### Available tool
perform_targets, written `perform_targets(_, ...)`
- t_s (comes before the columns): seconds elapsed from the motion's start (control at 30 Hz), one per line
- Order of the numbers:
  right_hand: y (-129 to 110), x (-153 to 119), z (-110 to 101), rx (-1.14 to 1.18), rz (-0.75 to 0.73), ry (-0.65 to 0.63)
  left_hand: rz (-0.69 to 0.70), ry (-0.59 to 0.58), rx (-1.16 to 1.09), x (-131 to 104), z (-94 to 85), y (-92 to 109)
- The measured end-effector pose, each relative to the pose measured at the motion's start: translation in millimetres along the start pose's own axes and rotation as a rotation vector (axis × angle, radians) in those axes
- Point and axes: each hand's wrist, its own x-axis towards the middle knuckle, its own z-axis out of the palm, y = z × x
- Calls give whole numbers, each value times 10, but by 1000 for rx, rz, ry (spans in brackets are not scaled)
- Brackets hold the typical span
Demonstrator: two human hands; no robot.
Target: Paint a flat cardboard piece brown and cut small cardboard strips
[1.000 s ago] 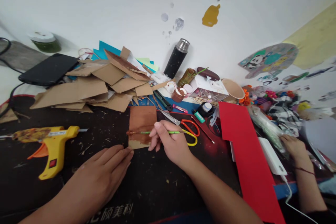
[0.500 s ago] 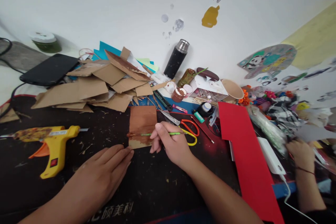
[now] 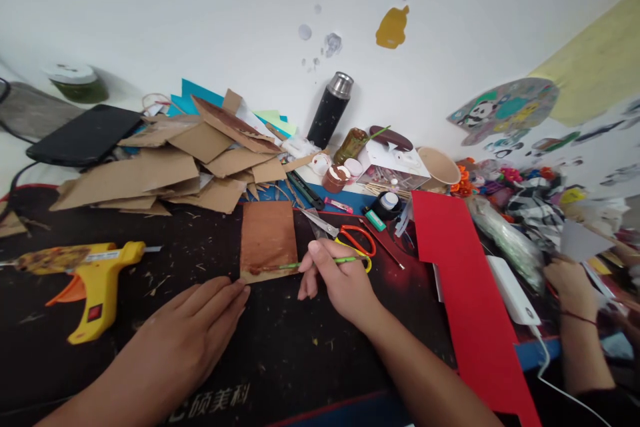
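Left of the right hand (image 3: 346,280), fingers pinching a crosswise brush (image 3: 289,267), lies brown cardboard (image 3: 269,233), left hand (image 3: 197,320) flat at near corner.

The card (image 3: 269,233) lies on the desk (image 3: 300,367). At its front left corner rests the left hand (image 3: 197,320); to its right is the right hand (image 3: 337,277), with a brush (image 3: 290,267) reaching over the card's front part. Left of the card, well apart, lies a glue gun (image 3: 97,287). Behind it to the left is a heap of cardboard (image 3: 155,170). Behind it to the right are a knife (image 3: 305,190), then a paint pot (image 3: 336,180), with a flask (image 3: 327,113) farther back by the wall (image 3: 200,13). Right of the card lie scissors (image 3: 357,240), near; farther right lies a paper sheet (image 3: 465,293), and beyond that another person's hand (image 3: 573,287).
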Motion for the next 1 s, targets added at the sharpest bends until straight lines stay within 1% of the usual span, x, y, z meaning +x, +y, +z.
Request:
perform_targets(0.2,-24,-128,-221,6,-5,78,-34,27,-27,-13,30,18)
perform_targets(0.33,-12,-163,-318,25,2,140,-6,6,8,-20,31,0)
perform_targets(0.4,-2,-150,-311,36,-4,158,6,-21,11,-17,34,-7)
perform_targets(0.6,-21,-33,-188,17,-48,169,12,-110,31,-12,61,4)
perform_targets(0.8,4,44,-185,-12,-78,201,4,-136,13,-28,60,-12)
perform_targets(1.0,39,3,-224,-3,-84,203,0,-146,-2,-29,66,-8)
